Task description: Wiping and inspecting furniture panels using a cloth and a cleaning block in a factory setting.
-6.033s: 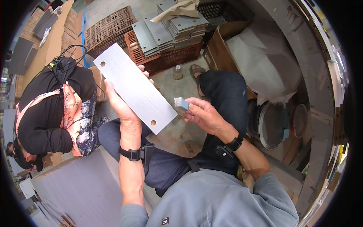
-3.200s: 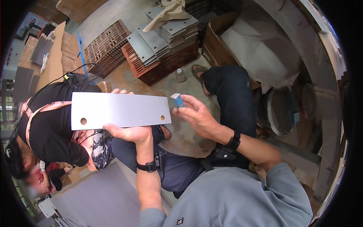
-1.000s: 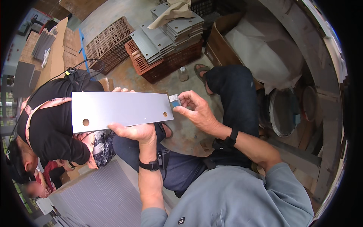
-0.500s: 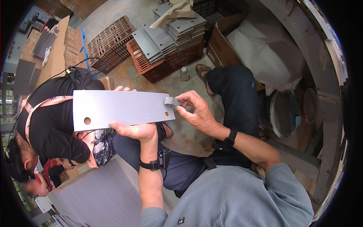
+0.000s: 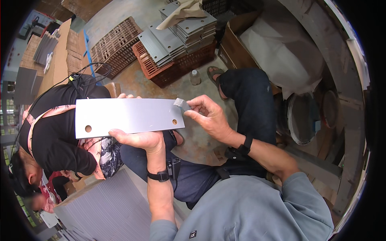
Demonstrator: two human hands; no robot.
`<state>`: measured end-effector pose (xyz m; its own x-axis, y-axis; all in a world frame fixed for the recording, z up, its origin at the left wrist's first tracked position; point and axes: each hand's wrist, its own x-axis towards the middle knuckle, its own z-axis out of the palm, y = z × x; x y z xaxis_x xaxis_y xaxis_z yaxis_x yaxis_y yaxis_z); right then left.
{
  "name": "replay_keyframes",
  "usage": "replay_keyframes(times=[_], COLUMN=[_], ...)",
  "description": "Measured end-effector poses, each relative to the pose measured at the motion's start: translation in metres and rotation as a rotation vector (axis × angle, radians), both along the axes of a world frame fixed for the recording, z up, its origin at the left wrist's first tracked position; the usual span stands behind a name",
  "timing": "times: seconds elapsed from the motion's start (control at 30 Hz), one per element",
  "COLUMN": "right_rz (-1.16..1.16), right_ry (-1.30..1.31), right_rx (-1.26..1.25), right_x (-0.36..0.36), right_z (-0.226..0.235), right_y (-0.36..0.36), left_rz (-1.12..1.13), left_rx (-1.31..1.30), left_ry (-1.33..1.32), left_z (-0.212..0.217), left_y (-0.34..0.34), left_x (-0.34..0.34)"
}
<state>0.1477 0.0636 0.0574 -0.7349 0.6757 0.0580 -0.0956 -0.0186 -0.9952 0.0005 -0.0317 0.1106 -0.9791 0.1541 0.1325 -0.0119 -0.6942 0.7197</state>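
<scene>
A long pale grey panel (image 5: 128,116) with a round hole near each lower corner is held up in front of me. My left hand (image 5: 140,138) supports it from below, thumb on the near edge and fingertips showing over the far edge. My right hand (image 5: 207,116) pinches a small grey block (image 5: 181,104), perhaps a sanding block, between thumb and fingers. The block touches the panel's upper right corner. Its underside is hidden.
Stacked grey panels (image 5: 165,44) with holes rest on a brown plastic crate (image 5: 161,74); brown paper (image 5: 185,14) tops one stack. A glass jar (image 5: 195,78) stands on the floor. At left, a person in black (image 5: 60,128) bends close beside a large panel stack (image 5: 104,205).
The panel and my left hand have shifted slightly left and tilted a little. My right hand keeps the small block at the same corner, its angle slightly changed.
</scene>
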Motion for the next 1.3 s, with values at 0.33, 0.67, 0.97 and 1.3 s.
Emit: replay_keyframes(times=[0.33,0.67,0.97,1.3], right_rz=[0.058,-0.139,-0.030,-0.194], right_ry=[-0.005,-0.065,-0.068,-0.004], right_rx=[0.148,-0.085,-0.104,-0.086], right_x=[-0.003,-0.019,-0.012,-0.003], right_z=[0.024,0.005,0.021,0.000], right_y=[-0.007,0.016,-0.006,0.032], left_rz=[-0.036,-0.067,0.008,-0.119], left_rx=[-0.025,-0.007,-0.015,0.073], left_ry=[0.083,0.115,0.046,-0.036], left_z=[-0.003,-0.011,-0.002,-0.017], left_y=[0.002,-0.002,0.001,-0.001], left_x=[0.006,0.005,0.001,-0.014])
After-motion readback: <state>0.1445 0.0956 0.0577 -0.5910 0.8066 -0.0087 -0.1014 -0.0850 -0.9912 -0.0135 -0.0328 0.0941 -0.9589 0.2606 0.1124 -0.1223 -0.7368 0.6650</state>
